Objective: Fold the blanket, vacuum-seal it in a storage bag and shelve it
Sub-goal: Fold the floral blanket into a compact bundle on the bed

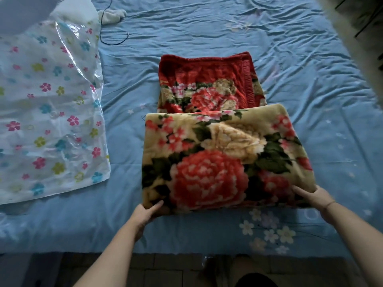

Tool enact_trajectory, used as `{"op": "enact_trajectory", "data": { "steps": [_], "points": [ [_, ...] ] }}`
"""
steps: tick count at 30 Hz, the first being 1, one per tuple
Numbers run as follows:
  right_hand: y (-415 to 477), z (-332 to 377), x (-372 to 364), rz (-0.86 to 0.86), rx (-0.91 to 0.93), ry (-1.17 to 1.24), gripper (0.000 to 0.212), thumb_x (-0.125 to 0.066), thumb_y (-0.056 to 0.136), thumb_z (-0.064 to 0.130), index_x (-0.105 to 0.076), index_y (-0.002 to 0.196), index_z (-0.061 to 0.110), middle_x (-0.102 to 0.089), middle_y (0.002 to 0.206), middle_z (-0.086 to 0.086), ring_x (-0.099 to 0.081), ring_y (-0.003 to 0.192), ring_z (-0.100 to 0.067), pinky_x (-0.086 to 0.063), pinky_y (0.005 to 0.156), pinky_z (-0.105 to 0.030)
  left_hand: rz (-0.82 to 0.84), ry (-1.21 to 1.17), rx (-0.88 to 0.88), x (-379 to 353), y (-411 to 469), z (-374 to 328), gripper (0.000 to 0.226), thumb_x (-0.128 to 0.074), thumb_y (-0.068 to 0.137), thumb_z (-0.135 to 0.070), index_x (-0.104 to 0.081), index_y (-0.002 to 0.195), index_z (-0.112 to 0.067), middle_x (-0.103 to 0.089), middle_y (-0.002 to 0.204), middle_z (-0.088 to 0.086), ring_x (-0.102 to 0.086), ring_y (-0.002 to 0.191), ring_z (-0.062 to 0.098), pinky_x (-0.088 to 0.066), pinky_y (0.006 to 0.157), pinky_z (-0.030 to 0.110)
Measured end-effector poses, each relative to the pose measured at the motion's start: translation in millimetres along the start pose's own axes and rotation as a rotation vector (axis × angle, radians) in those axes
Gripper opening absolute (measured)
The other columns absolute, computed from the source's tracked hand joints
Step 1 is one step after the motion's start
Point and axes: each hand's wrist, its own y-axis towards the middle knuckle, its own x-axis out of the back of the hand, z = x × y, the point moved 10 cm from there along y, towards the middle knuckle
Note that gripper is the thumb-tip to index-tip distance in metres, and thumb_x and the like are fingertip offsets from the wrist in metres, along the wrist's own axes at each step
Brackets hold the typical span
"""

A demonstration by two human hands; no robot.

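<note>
A thick floral blanket (223, 154), cream with big red peonies, lies folded on the blue bed; its far part with a red border shows beyond the near folded layer. My left hand (146, 212) grips the near left corner of that layer, thumb on top. My right hand (313, 196) grips the near right corner the same way. A clear plastic storage bag (47, 112) printed with small coloured flowers lies flat on the bed to the left, apart from the blanket.
The blue bed sheet (238, 32) is wrinkled all around. A white soft object (112, 14) and a thin dark cord (112, 41) lie at the far left. The bed's near edge meets a dark tiled floor (165, 272).
</note>
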Motion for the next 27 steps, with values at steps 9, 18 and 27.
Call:
{"op": "enact_trajectory", "data": {
  "steps": [9,18,27],
  "points": [
    [-39,12,21,-0.048,0.158,-0.034,0.034,-0.069,0.088,0.028,-0.063,0.113,0.005,-0.066,0.083,-0.009,-0.063,0.074,-0.026,-0.057,0.052,-0.021,-0.185,-0.005,-0.139,23,-55,-25,0.023,-0.071,0.086,-0.028,-0.064,0.095,-0.008,-0.064,0.074,0.005,-0.058,0.062,0.016,-0.042,0.052,0.024],
    [-118,-95,39,0.028,0.196,-0.190,0.064,-0.072,0.072,0.063,-0.068,0.107,0.009,-0.070,0.095,-0.012,-0.065,0.089,-0.029,-0.053,0.088,-0.042,-0.183,0.063,-0.025,30,-137,111,0.056,-0.079,0.069,-0.051,-0.067,0.097,-0.004,-0.072,0.089,0.013,-0.067,0.088,0.030,-0.053,0.087,0.041],
    [-184,-153,65,0.044,0.205,-0.272,0.087,-0.070,0.046,0.082,-0.066,0.098,0.013,-0.069,0.095,-0.014,-0.064,0.092,-0.032,-0.051,0.086,-0.042,-0.170,-0.060,0.038,10,-221,190,0.066,-0.078,0.067,-0.049,-0.062,0.117,-0.009,-0.070,0.106,0.014,-0.066,0.098,0.029,-0.051,0.096,0.042]
  ]
}}
